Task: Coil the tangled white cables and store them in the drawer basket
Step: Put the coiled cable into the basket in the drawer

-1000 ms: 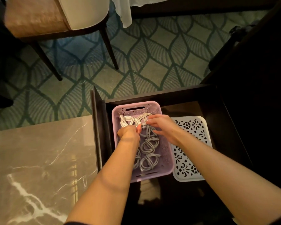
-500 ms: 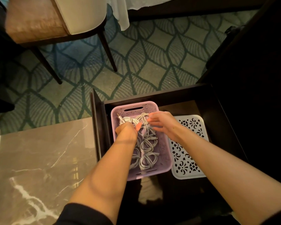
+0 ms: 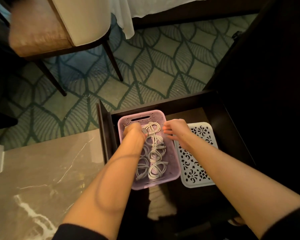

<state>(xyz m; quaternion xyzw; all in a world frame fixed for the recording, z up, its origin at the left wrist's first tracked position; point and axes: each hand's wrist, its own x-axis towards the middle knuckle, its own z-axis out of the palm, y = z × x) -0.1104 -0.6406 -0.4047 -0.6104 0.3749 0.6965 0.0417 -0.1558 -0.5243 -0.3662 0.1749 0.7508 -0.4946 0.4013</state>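
Observation:
A lilac basket [image 3: 171, 163] sits in the open dark drawer [image 3: 163, 103]. Several coiled white cables [image 3: 156, 154] lie in rows inside it. One more coiled cable [image 3: 151, 128] lies at the basket's far end. My left hand [image 3: 133, 131] reaches into the far left corner, fingers curled down on that coil's left end; the fingertips are hidden. My right hand [image 3: 176, 129] hovers over the basket's right rim with relaxed fingers, just clear of the coil and holding nothing.
A white perforated tray [image 3: 197, 163] lies in the drawer right of the basket. A marble top [image 3: 42, 170] is at the left. A chair [image 3: 59, 32] stands on the patterned carpet [image 3: 154, 66] beyond the drawer. Dark furniture rises on the right.
Both hands held the coil over the basket's far end. My right hand has now let go and pulled right. My left hand has lowered the coil toward the far left corner.

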